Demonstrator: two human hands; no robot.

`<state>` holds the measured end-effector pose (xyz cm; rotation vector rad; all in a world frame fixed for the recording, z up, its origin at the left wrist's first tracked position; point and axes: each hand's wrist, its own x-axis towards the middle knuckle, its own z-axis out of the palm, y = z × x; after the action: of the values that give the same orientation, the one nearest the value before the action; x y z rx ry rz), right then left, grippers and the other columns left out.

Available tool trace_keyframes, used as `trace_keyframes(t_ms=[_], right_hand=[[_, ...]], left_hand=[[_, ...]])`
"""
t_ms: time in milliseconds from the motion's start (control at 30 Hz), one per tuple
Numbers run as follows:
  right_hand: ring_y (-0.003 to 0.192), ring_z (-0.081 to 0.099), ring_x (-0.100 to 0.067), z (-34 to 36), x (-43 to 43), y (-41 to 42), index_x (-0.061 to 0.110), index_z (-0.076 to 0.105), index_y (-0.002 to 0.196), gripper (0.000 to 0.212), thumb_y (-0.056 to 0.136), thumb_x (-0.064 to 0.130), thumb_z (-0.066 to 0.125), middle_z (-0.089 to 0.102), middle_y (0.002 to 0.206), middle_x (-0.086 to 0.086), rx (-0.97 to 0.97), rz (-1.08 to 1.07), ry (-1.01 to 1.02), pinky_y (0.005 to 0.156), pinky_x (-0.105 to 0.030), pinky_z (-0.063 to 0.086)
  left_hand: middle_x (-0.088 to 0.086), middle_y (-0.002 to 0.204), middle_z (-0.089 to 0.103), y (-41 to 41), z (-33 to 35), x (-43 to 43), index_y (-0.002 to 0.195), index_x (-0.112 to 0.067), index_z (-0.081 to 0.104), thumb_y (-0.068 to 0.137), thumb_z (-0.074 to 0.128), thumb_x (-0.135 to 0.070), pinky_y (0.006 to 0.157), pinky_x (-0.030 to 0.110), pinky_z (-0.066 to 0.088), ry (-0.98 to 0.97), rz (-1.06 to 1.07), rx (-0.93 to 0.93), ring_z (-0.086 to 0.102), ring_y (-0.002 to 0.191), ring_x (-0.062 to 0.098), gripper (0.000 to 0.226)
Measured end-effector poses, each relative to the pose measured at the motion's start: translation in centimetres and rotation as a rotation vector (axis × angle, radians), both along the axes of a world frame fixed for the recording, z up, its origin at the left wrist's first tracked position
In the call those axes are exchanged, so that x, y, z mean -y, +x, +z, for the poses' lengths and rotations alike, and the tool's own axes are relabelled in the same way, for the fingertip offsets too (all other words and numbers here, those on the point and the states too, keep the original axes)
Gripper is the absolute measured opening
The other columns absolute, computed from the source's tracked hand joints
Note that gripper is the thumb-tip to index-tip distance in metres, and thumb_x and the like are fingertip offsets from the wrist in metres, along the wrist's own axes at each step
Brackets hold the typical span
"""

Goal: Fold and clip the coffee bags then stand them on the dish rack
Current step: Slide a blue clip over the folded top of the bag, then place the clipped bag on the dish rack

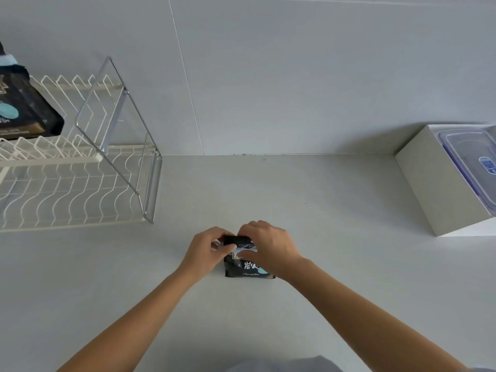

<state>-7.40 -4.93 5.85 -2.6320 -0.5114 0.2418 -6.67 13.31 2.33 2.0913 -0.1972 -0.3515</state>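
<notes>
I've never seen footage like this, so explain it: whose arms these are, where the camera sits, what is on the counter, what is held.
No machine here: a person works bare-handed, and the one picture comes from a camera worn on the head, looking down. The left hand and right hand both pinch the top of a small black coffee bag resting on the pale counter. Far left stands a white wire dish rack with a second coffee bag on it. At the right sits a grey box holding a clear plastic container.
</notes>
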Motion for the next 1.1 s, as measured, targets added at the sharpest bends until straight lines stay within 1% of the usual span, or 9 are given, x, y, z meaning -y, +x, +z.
trace_keyframes(t_ms=[200,367,500,633,733,833,933,1033,1100], right_hand=[[0.066,0.052,-0.028,-1.1,-0.8,0.1,0.019,0.052,0.083,0.010,0.086,0.028,0.056,0.059,0.070,-0.004,-0.044,-0.041,-0.025,0.059,-0.034,0.041],[0.056,0.046,-0.022,-1.5,-0.2,0.0,0.022,0.057,0.073,0.012,0.080,0.029,0.065,0.050,0.055,0.008,-0.051,-0.166,0.114,0.053,-0.028,0.034],[0.049,0.042,-0.008,-1.8,-0.2,0.3,0.023,0.062,0.069,0.011,0.075,0.028,0.070,0.045,0.046,0.015,-0.082,-0.254,0.193,0.050,-0.025,0.030],[0.057,0.052,-0.003,-1.2,0.1,0.9,0.029,0.064,0.071,0.008,0.074,0.033,0.070,0.058,0.057,0.015,-0.166,-0.228,0.195,0.052,-0.024,0.038],[0.076,0.061,0.008,-0.8,1.4,0.9,0.037,0.063,0.079,0.011,0.070,0.043,0.068,0.067,0.074,0.025,-0.219,-0.224,0.313,0.067,-0.022,0.050],[0.102,0.057,0.010,-1.6,4.1,0.3,0.046,0.057,0.100,0.039,0.063,0.050,0.071,0.065,0.103,0.026,-0.315,-0.262,0.450,0.083,-0.020,0.048],[0.119,0.050,-0.004,-4.0,6.3,-1.2,0.036,0.046,0.121,0.068,0.063,0.036,0.082,0.057,0.124,0.013,-0.506,-0.303,0.466,0.094,-0.031,0.046],[0.118,0.054,-0.011,-5.9,6.4,-2.6,0.026,0.045,0.122,0.071,0.063,0.024,0.085,0.059,0.122,0.006,-0.594,-0.326,0.534,0.093,-0.040,0.051],[0.111,0.059,-0.011,-6.1,5.9,-3.0,0.026,0.048,0.117,0.067,0.061,0.028,0.083,0.062,0.117,0.006,-0.552,-0.365,0.558,0.090,-0.041,0.053]], left_hand=[[-0.020,0.075,0.064,-1.9,-1.3,-0.5,0.077,-0.039,0.064,0.077,0.072,-0.023,0.065,0.012,0.042,-0.016,0.069,0.077,0.058,0.079,0.001,0.017],[-0.010,0.077,0.061,-1.9,-2.1,-0.1,0.080,-0.018,0.067,0.080,0.070,-0.023,0.063,0.029,0.048,-0.004,0.040,0.193,0.055,0.079,0.007,0.006],[-0.012,0.078,0.058,-1.6,-2.1,-0.5,0.082,-0.018,0.067,0.081,0.069,-0.026,0.063,0.029,0.048,0.046,0.000,0.245,0.051,0.082,0.007,0.009],[-0.012,0.081,0.057,-1.3,-2.3,-0.6,0.084,-0.020,0.064,0.082,0.066,-0.031,0.067,0.027,0.047,0.039,-0.014,0.207,0.053,0.083,0.006,0.011],[-0.019,0.098,0.061,-1.6,-2.8,-1.1,0.099,-0.029,0.062,0.079,0.067,-0.037,0.077,0.025,0.047,-0.004,-0.007,0.052,0.056,0.095,0.000,0.023],[-0.027,0.111,0.059,-2.3,-3.0,-0.9,0.114,-0.043,0.049,0.071,0.074,-0.040,0.084,0.024,0.045,-0.036,0.012,-0.090,0.051,0.106,-0.008,0.049],[-0.010,0.121,0.056,-2.4,-3.4,-0.1,0.126,-0.043,0.035,0.069,0.079,-0.030,0.089,0.028,0.044,-0.102,0.101,-0.196,0.049,0.112,0.007,0.072],[-0.002,0.122,0.054,-2.2,-3.6,0.3,0.132,-0.035,0.031,0.070,0.080,-0.023,0.091,0.031,0.044,-0.170,0.161,-0.275,0.048,0.116,0.012,0.080],[-0.002,0.121,0.055,-2.4,-4.0,0.2,0.130,-0.028,0.036,0.070,0.080,-0.021,0.095,0.033,0.045,-0.190,0.170,-0.313,0.052,0.116,0.015,0.074]])
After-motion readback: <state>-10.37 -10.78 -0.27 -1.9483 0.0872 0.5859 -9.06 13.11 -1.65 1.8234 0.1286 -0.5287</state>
